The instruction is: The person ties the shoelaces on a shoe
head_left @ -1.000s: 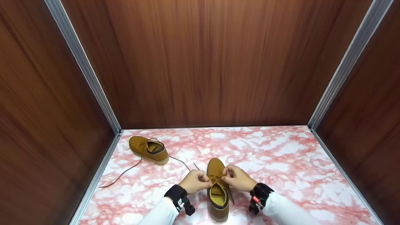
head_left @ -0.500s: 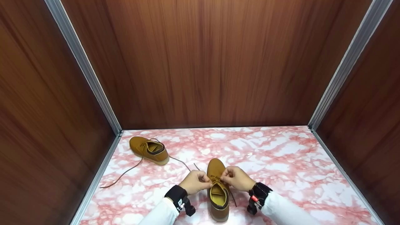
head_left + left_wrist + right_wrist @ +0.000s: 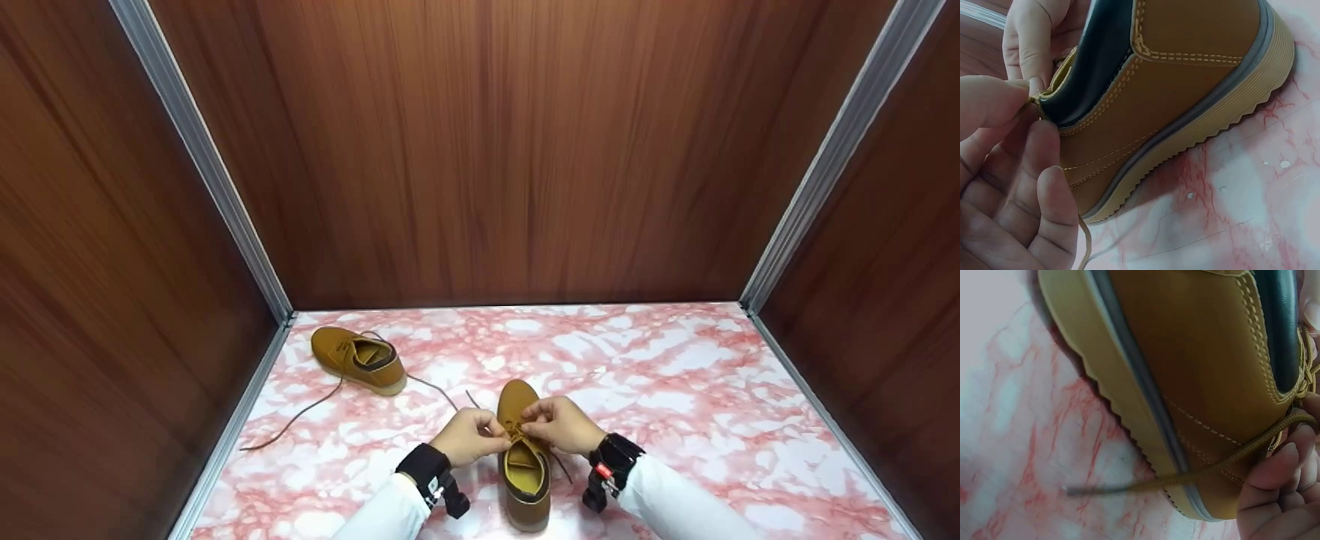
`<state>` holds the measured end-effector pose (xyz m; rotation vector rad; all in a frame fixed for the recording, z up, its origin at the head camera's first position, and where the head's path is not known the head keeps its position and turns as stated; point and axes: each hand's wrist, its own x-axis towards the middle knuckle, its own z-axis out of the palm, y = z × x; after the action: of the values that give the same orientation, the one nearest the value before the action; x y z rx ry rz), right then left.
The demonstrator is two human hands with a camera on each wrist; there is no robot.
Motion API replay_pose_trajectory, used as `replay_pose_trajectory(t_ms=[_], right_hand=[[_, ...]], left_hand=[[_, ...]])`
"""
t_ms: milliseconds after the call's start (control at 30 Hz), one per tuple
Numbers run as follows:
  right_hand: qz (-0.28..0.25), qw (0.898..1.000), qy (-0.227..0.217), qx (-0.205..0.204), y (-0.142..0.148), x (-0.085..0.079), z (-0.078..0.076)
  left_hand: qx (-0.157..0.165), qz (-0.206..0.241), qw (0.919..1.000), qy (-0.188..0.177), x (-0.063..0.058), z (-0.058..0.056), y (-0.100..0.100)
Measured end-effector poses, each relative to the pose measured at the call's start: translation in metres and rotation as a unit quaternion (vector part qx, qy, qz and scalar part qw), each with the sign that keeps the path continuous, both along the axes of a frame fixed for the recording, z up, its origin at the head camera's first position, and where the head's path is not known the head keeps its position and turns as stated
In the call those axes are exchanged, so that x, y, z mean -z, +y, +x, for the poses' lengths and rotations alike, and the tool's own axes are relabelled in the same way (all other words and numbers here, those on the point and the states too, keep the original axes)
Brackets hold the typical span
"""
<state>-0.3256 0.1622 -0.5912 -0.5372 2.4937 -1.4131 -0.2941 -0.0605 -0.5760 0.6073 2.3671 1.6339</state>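
Note:
A tan lace-up shoe (image 3: 527, 508) stands on the surface with its toe pointing away from me. My left hand (image 3: 466, 439) pinches its brown shoelace at the left of the throat between thumb and forefinger. In the left wrist view, a length of shoelace (image 3: 1086, 242) hangs below that hand's curled fingers (image 3: 1053, 194). On the other side my right hand (image 3: 566, 427) holds a shoelace (image 3: 1213, 467) near the eyelets, and its tipped end trails out over the shoe's side. The fingers partly hide the lacing between the hands.
A matching tan shoe (image 3: 379, 373) sits at the back left, its long loose lace (image 3: 300, 411) spread toward the left edge. Pink-and-white marbled tabletop (image 3: 675, 390) lies around both shoes. Brown wood-grain panels (image 3: 480, 150) enclose the back and sides.
My right hand has shifted a little left, in over the shoe's lacing, and the loose lace end under it has swung to the right. The left hand stays in place.

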Motion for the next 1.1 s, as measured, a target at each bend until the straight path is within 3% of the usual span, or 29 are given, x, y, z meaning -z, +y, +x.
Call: replay_pose_trajectory(t_ms=[500, 667, 833, 933, 1100], right_hand=[[0.025, 0.999, 0.038, 0.015, 0.001, 0.004, 0.003], [0.020, 0.998, 0.046, 0.023, 0.000, 0.004, 0.004], [0.022, 0.998, 0.051, 0.028, 0.001, 0.006, 0.005], [0.019, 0.998, 0.057, 0.028, 0.001, 0.006, 0.006], [0.011, 0.998, 0.061, 0.031, 0.001, 0.006, 0.007]], left_hand=[[-0.002, -0.032, 0.9993, 0.022, 0.015, -0.007, -0.002], [0.014, -0.031, 0.9994, 0.005, 0.014, -0.007, -0.005], [0.030, 0.010, 0.9992, -0.026, 0.012, -0.010, -0.012], [0.020, 0.043, 0.9974, -0.055, 0.012, -0.013, -0.015], [-0.037, 0.059, 0.9941, -0.083, 0.014, -0.019, -0.015]])
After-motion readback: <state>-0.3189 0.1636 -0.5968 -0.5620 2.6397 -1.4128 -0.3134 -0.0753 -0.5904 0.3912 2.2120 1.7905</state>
